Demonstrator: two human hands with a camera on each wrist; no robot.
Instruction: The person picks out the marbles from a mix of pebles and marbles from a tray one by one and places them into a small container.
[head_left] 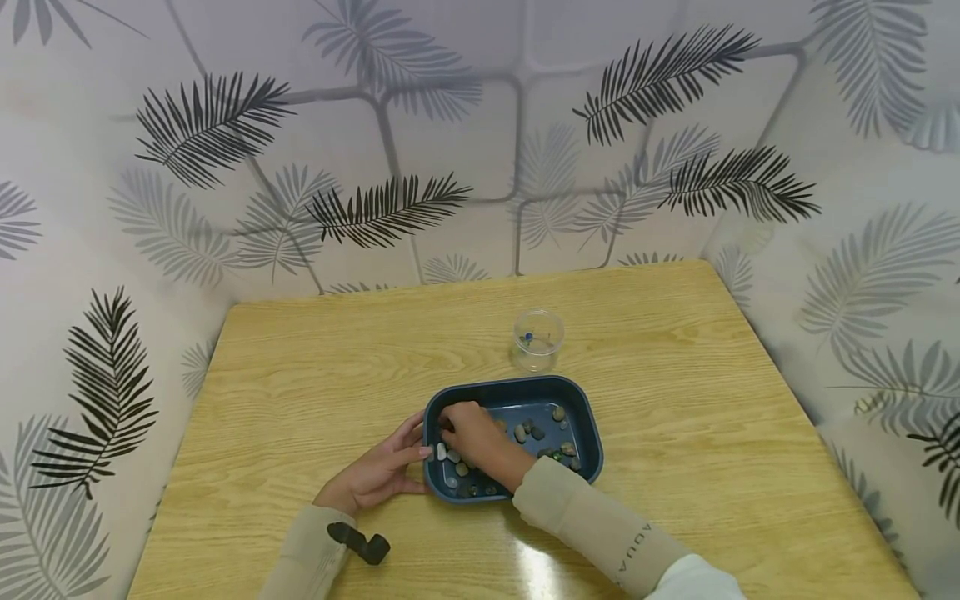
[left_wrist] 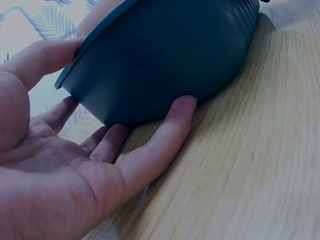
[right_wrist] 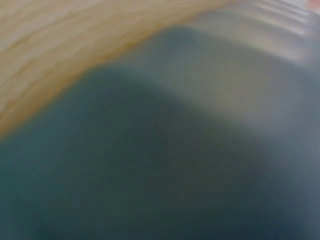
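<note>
A dark blue rectangular basin with several small stones in it sits on the table. My left hand holds its left end. In the left wrist view, one fingertip meets the rim of the basin, while other fingers press low on the outer wall. My right hand reaches inside, its fingers bent down at the basin's left end beside a white stone. Whether those fingertips pinch a stone is hidden. The right wrist view is filled by the blurred basin wall.
Behind the basin stands a clear round container with a small blue item and other bits inside. The wood-grain table meets leaf-patterned walls at the back and sides. A black strap piece sits on the left sleeve.
</note>
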